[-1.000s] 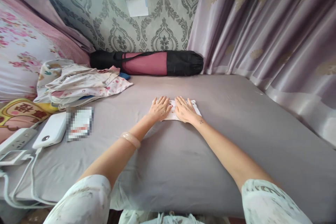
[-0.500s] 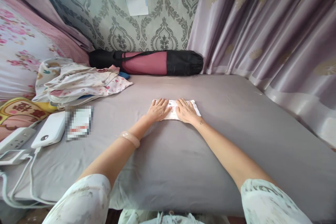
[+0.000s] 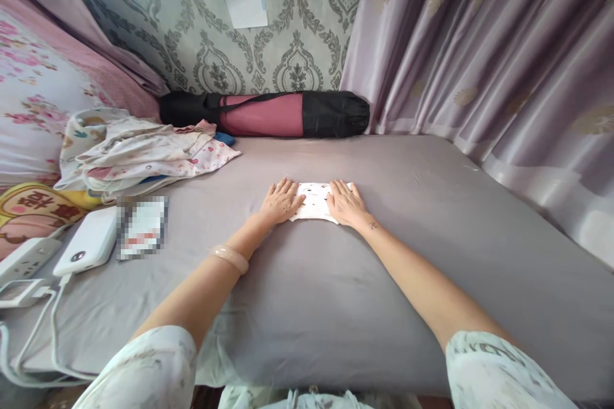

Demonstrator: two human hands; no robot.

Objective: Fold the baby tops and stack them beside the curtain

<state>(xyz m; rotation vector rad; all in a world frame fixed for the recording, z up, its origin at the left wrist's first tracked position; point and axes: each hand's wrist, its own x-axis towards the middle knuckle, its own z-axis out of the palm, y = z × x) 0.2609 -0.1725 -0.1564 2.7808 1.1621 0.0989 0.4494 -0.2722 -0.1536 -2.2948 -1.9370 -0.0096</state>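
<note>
Widest in view is a smooth grey fabric sheet (image 3: 407,281) over a broad surface; places are given from the long cylindrical mat, pink and rolled in a black strapped bag (image 3: 261,116), at its far side. Before the mat's left end lies a crumpled heap of pale printed fabrics (image 3: 148,156), unchanged. In front of the mat's right half, and well apart from it, the left hand (image 3: 283,201) and right hand (image 3: 346,202) rest palm down, flat, fingers slightly spread, neither grasping anything. Smallest, a white rectangular cloth with dark printed motifs (image 3: 315,201) lies in front of that same half, its ends under the palms. The hands have just moved apart, which suggests an outward smoothing stroke. Compared with half a second ago, more of the printed middle is exposed, and the right hand covers most of the end formerly visible beyond it.
</note>
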